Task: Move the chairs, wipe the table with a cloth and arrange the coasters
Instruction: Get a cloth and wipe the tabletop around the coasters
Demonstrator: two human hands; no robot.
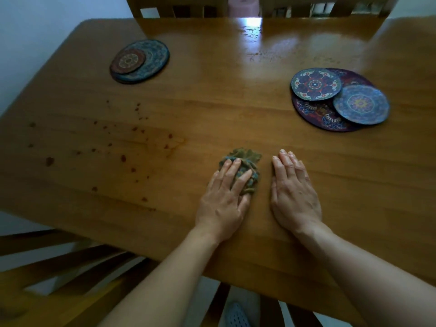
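Note:
My left hand point(226, 197) presses flat on a crumpled green-blue cloth point(247, 159) near the middle of the wooden table point(212, 102). Beside it, my right hand point(295, 192) lies flat on the bare wood with fingers straight, holding nothing. Brown spots and smears point(122, 156) cover the table's left side. A small coaster lies on a larger round mat point(151, 60) at the far left. At the right, two small coasters point(316, 84) point(361, 105) overlap a big dark patterned mat point(320, 114).
One chair point(59, 274) stands at the near left, its slatted back under the table edge. Two more chair backs point(179, 7) point(330, 7) line the far side. A slipper point(236, 316) shows on the floor below.

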